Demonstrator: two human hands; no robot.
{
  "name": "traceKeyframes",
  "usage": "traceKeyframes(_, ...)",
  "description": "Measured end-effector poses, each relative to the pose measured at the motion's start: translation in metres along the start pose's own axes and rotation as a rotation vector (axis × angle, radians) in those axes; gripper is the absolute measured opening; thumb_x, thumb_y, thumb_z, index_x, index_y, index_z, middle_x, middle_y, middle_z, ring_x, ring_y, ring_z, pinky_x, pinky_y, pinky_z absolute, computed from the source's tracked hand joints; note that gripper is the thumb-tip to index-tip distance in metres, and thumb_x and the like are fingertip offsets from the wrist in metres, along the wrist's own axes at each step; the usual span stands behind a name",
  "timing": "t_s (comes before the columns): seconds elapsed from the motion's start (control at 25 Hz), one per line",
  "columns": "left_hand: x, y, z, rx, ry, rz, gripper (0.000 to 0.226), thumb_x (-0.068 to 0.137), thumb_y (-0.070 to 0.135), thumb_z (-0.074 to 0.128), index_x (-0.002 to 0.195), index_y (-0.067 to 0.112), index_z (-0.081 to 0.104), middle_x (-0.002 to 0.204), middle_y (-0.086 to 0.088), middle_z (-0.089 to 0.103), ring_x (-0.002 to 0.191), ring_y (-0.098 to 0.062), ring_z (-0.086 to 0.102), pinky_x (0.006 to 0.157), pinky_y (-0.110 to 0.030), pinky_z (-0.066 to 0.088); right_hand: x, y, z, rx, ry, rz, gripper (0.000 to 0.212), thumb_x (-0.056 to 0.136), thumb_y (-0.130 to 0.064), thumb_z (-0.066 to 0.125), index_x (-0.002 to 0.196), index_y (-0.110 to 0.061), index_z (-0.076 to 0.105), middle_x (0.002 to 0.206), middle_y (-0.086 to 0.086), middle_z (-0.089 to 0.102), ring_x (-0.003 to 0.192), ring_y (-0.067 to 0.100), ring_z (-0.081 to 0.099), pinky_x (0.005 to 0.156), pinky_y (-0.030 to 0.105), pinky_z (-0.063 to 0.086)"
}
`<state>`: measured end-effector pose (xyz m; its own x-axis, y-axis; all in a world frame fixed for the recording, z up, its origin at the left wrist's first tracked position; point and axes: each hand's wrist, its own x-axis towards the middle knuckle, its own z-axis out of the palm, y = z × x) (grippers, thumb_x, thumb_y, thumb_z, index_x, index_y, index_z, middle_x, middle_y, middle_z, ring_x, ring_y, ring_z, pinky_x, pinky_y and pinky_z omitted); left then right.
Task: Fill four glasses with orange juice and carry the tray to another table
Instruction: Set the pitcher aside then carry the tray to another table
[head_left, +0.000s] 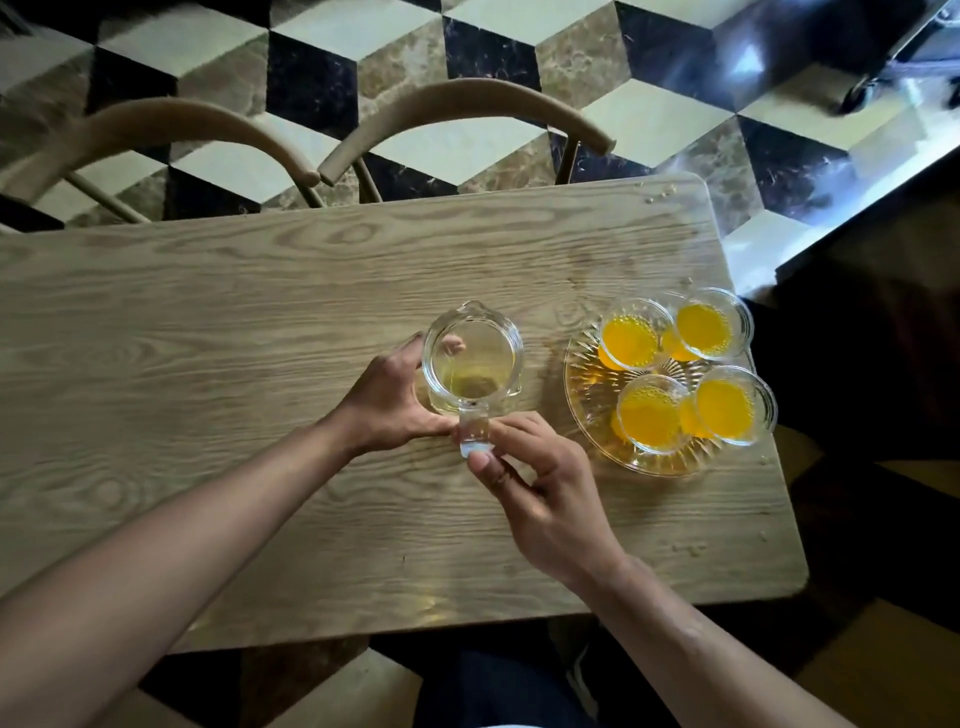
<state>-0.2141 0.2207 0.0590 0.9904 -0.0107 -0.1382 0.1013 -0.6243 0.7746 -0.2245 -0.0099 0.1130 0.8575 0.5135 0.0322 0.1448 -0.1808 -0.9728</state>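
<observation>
A clear glass jug (471, 358) stands upright on the wooden table (234, 322), with only a thin yellowish film at its bottom. My left hand (387, 400) wraps around the jug's left side. The thumb and fingers of my right hand (540, 488) pinch the jug's handle (474, 434). To the right, a cut-glass round tray (587, 395) carries several glasses filled with orange juice: two at the back (629, 340) (702, 323) and two at the front (650, 415) (724, 408).
Two wooden chairs (171, 130) (467, 104) stand pushed in at the table's far side. The tray sits close to the table's right edge (779, 467). Patterned tile floor (649, 78) lies beyond, with a dark piece of furniture at the right.
</observation>
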Motion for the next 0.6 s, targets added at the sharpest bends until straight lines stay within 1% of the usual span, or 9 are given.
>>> traceKeyframes(0.08,0.0028,-0.0001,-0.0002,0.011,-0.009,0.013,0.088,0.060,0.042,0.096,0.134,0.009,0.062,0.128,-0.004,0.071,0.119,-0.021,0.069,0.102,-0.045,0.056,0.0013,0.0019,0.0002,0.005,0.003,0.008,0.022,0.094,-0.018,0.069,0.112,-0.009,0.078,0.104,-0.006,0.074,0.100,0.017,0.065,0.083,0.039,0.053)
traceKeyframes(0.24,0.0040,-0.0003,-0.0014,0.024,-0.025,0.017,0.089,0.061,0.054,0.090,0.133,0.010,0.062,0.128,-0.002,0.070,0.118,-0.018,0.068,0.102,-0.040,0.055,0.0031,0.0040,0.0016,0.026,0.004,0.025,0.022,0.094,-0.018,0.069,0.112,-0.009,0.078,0.105,-0.006,0.074,0.101,0.018,0.065,0.084,0.038,0.053)
traceKeyframes(0.4,0.0056,-0.0029,-0.0021,0.015,-0.022,0.020,0.087,0.061,0.053,0.090,0.131,0.009,0.063,0.127,-0.004,0.070,0.118,-0.021,0.069,0.102,-0.043,0.056,0.0059,0.0049,0.0021,0.020,-0.001,0.036,0.023,0.094,-0.020,0.068,0.112,-0.008,0.077,0.103,-0.005,0.074,0.099,0.018,0.064,0.083,0.034,0.052)
traceKeyframes(0.52,0.0060,-0.0047,-0.0016,0.016,-0.007,0.016,0.087,0.061,0.055,0.090,0.131,0.010,0.063,0.128,-0.003,0.069,0.119,-0.021,0.068,0.104,-0.042,0.055,0.0081,0.0048,0.0035,0.016,-0.002,0.051,0.028,0.095,-0.026,0.065,0.114,-0.008,0.077,0.105,-0.002,0.074,0.101,0.020,0.065,0.083,0.040,0.053)
traceKeyframes(0.6,0.0052,-0.0071,-0.0001,0.012,0.000,0.007,0.088,0.061,0.054,0.090,0.132,0.011,0.062,0.130,-0.002,0.069,0.121,-0.020,0.067,0.105,-0.044,0.054,0.0079,0.0058,0.0025,0.031,-0.005,0.069,0.030,0.095,-0.026,0.065,0.116,-0.008,0.076,0.108,0.000,0.073,0.103,0.021,0.066,0.084,0.043,0.053)
